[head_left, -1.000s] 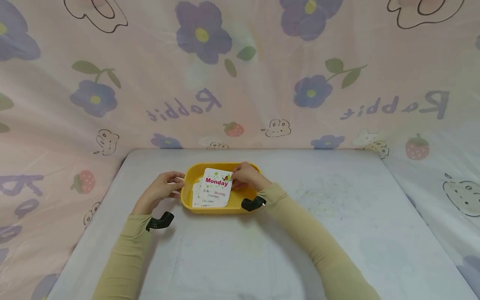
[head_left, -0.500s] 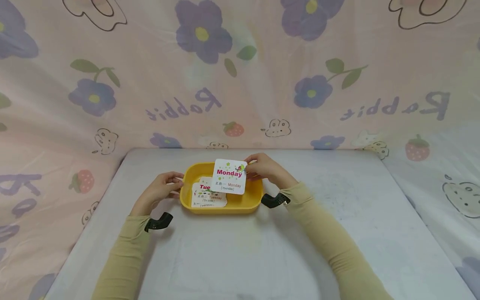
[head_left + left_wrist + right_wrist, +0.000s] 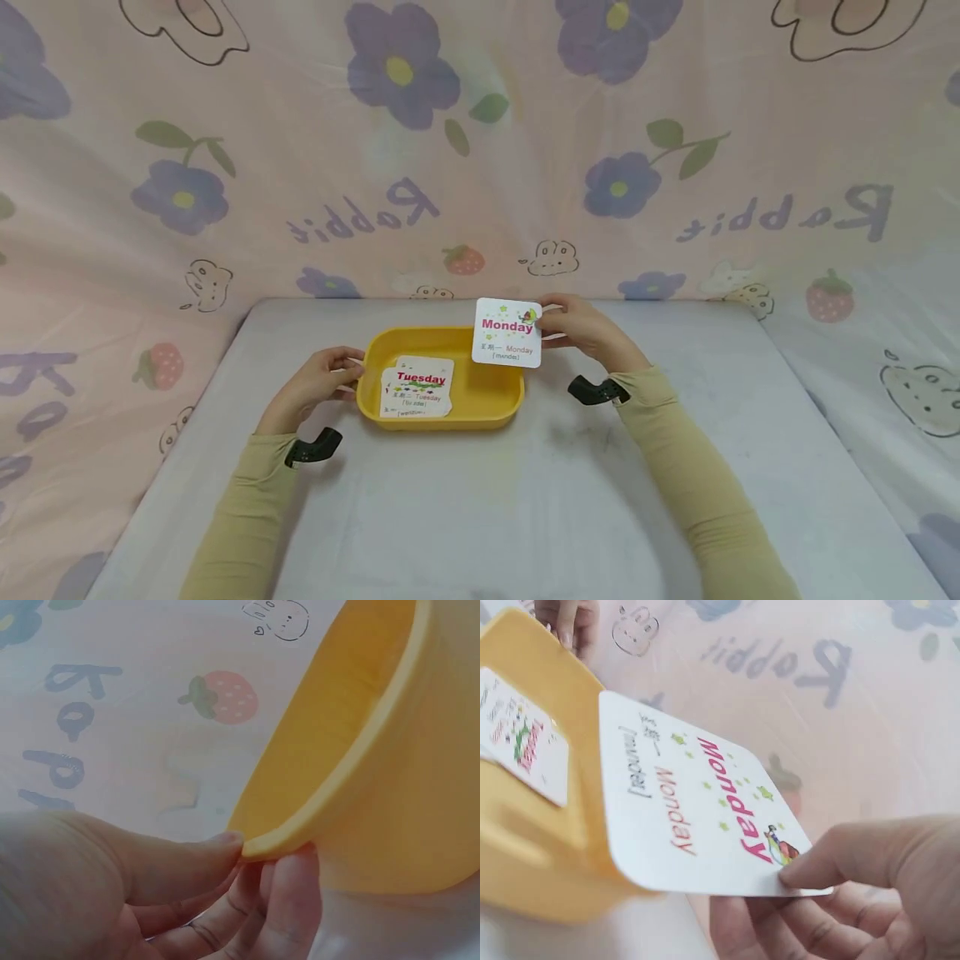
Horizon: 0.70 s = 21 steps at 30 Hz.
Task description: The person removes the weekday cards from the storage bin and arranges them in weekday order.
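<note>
My right hand (image 3: 588, 332) pinches a white "Monday" flashcard (image 3: 507, 342) by its right edge, thumb on the printed face and fingers beneath. The card is held above the right end of a yellow plastic tray (image 3: 487, 408). Inside the tray's left half lies a small pile of cards with a "Tuesday" flashcard (image 3: 420, 385) on top. At the tray's left end my left hand (image 3: 313, 385) pinches the rim, the thumb over it and the fingers under it, as the yellow rim (image 3: 352, 776) shows in the left wrist view.
A white-covered table (image 3: 465, 508) carries the tray near its back edge. Behind it hangs a pink curtain (image 3: 480, 183) printed with flowers and rabbits. Black camera mounts (image 3: 596, 390) stick out from both wrists.
My right hand has lifted the Monday card off the pile and carried it right and up, uncovering the Tuesday card. The left hand has stayed at the tray's rim.
</note>
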Each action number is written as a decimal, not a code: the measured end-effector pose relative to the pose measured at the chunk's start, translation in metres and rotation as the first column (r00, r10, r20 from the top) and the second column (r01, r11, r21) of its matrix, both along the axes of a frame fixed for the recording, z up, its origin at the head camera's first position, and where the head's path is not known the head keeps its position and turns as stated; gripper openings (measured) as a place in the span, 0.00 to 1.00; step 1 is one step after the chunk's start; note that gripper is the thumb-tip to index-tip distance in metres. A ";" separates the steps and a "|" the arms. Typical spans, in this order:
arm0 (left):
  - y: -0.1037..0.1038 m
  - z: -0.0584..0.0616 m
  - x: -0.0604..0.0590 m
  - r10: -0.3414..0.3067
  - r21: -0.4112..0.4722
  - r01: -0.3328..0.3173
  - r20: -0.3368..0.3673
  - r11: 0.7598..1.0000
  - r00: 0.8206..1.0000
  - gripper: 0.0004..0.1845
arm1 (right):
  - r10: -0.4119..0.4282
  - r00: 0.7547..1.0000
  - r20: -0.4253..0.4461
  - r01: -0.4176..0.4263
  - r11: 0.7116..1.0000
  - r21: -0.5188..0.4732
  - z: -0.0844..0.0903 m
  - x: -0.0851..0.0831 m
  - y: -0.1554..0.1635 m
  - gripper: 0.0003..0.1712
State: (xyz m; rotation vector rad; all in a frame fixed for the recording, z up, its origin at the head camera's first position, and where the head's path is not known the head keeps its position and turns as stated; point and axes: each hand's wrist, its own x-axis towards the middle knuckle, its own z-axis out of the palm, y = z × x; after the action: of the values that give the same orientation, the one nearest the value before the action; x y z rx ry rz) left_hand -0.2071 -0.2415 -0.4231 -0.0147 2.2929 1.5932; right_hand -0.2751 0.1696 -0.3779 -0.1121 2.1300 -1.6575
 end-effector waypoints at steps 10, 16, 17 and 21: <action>0.001 0.001 0.000 -0.013 0.014 0.013 0.011 1.000 1.000 0.19 | -0.087 0.996 -0.002 0.087 0.994 -0.059 -0.004 0.000 0.046 0.30; 0.000 0.002 0.000 -0.013 0.017 0.013 0.018 1.000 1.000 0.18 | -0.162 0.987 -0.022 0.161 0.986 -0.040 -0.015 -0.004 0.065 0.26; 0.000 0.002 0.000 -0.017 0.017 0.017 0.016 1.000 1.000 0.18 | -0.172 0.985 -0.024 0.171 0.984 -0.039 -0.017 -0.005 0.067 0.26; 0.000 0.002 -0.001 -0.023 0.018 0.022 0.012 1.000 1.000 0.18 | -0.209 0.978 -0.010 0.208 0.977 -0.044 -0.024 -0.007 0.076 0.26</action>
State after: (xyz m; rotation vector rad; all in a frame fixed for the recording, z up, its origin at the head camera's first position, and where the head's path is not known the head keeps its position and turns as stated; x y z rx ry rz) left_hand -0.2085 -0.2415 -0.4215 0.0055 2.2609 1.5982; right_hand -0.2821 0.2455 -0.4014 0.0903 2.1801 -1.8247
